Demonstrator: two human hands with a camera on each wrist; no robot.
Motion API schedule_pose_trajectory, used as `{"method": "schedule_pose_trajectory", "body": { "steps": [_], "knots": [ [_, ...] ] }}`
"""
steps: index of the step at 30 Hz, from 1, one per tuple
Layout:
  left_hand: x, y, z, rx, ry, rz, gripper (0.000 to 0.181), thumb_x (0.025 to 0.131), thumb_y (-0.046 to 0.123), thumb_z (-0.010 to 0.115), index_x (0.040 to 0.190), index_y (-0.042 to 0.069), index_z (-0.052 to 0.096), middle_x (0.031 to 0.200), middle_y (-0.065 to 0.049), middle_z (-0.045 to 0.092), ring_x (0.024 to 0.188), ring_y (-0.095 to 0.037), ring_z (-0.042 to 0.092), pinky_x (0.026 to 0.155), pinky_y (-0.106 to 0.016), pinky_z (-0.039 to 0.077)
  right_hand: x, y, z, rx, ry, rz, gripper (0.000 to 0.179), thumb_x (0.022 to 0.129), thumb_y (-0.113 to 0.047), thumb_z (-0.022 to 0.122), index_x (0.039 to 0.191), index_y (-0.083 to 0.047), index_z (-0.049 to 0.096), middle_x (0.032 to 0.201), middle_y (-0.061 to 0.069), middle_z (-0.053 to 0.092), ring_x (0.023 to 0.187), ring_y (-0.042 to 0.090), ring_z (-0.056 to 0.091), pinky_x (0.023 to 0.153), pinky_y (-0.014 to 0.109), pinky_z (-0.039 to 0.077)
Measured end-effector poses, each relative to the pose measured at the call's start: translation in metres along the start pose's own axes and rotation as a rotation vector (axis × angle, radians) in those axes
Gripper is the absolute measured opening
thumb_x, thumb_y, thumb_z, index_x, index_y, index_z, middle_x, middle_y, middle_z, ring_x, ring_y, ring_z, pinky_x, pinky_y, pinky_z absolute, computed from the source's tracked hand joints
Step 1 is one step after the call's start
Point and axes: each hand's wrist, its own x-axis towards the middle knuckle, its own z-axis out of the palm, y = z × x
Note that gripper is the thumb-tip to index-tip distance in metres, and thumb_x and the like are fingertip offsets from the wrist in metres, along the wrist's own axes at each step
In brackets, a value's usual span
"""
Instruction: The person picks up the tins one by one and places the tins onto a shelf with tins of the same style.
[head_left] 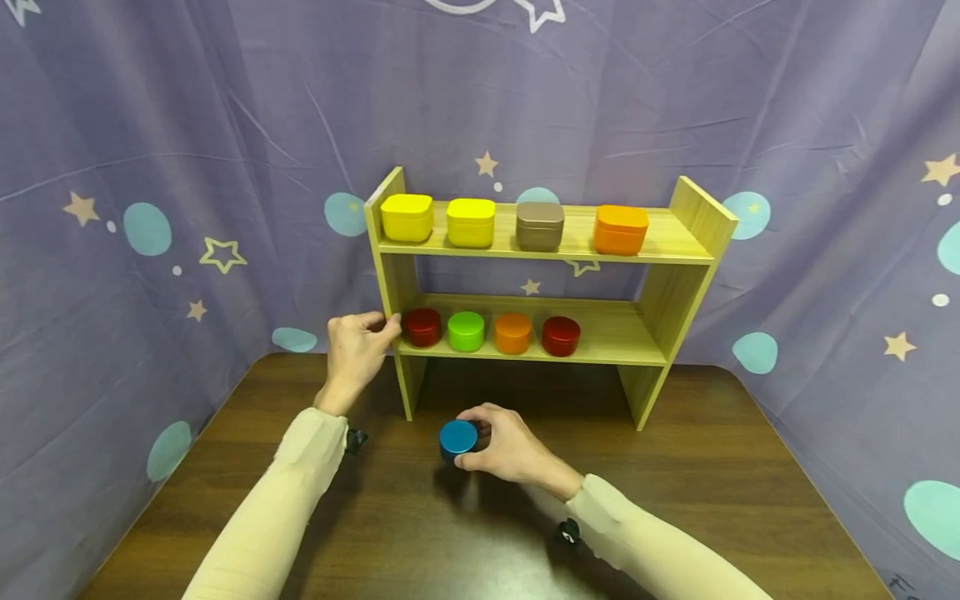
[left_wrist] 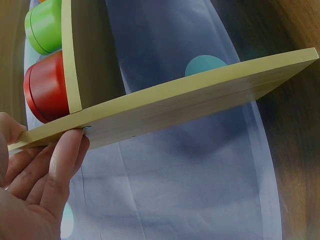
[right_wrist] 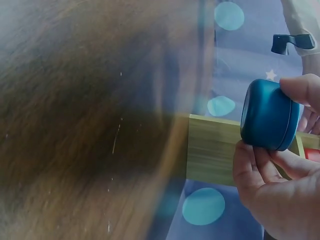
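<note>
My right hand (head_left: 513,446) holds a round blue tin (head_left: 458,437) between thumb and fingers, above the table in front of the wooden shelf (head_left: 540,358). The right wrist view shows the blue tin (right_wrist: 267,115) tipped sideways, its lid seam visible. At the shelf's left side panel (left_wrist: 200,85), my left hand (head_left: 356,350) pinches the front edge, thumb on one face and fingers on the other. A dark red tin (head_left: 422,327) stands just inside that panel on the lower board. Beside it are a green tin (head_left: 467,332), an orange tin (head_left: 513,333) and another dark red tin (head_left: 561,336).
On the upper board stand two yellow square tins (head_left: 407,218), a grey-brown one (head_left: 540,227) and an orange one (head_left: 620,230). The shelf stands at the back of a brown wooden table (head_left: 405,542). Behind it hangs a purple patterned curtain (head_left: 247,125).
</note>
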Motion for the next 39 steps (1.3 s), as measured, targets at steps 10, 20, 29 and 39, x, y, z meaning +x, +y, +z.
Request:
{"method": "schedule_pose_trajectory", "body": {
  "steps": [10,20,29,39],
  "knots": [
    [0.0,0.001,-0.001,0.014,-0.007,-0.01,0.046,0.09,0.01,0.078,0.047,0.008,0.06,0.046,-0.008,0.057,0.044,0.008,0.035,0.046,-0.012,0.026,-0.011,-0.001,-0.017,-0.028,0.023,-0.004,0.053,0.081,-0.022,0.091,0.128,-0.005,0.073,0.121,0.01,0.074,0.105,0.02,0.073,0.092,0.026,0.06],
    [0.0,0.001,-0.001,0.02,-0.009,-0.006,0.048,0.09,0.01,0.078,0.047,0.008,0.057,0.045,-0.006,0.054,0.045,0.006,0.034,0.046,-0.013,0.025,-0.023,0.003,-0.033,-0.031,0.053,0.009,0.053,0.081,-0.023,0.093,0.128,-0.007,0.074,0.12,0.008,0.074,0.105,0.018,0.073,0.093,0.026,0.059],
    [-0.001,0.0,0.0,0.012,-0.014,-0.013,0.049,0.09,0.009,0.078,0.047,0.008,0.055,0.045,-0.006,0.052,0.044,0.007,0.033,0.045,-0.012,0.024,-0.03,0.002,-0.05,-0.049,0.091,0.018,0.053,0.081,-0.023,0.093,0.127,-0.007,0.074,0.118,0.008,0.075,0.102,0.016,0.073,0.092,0.025,0.059],
    [0.0,-0.002,0.0,0.002,-0.016,-0.016,0.049,0.091,0.008,0.077,0.047,0.009,0.054,0.045,-0.004,0.047,0.045,0.007,0.03,0.045,-0.013,0.021,-0.037,0.002,-0.069,-0.083,0.151,0.047,0.051,0.081,-0.024,0.093,0.125,-0.008,0.075,0.116,0.007,0.076,0.101,0.016,0.07,0.091,0.028,0.057]
  ]
}}
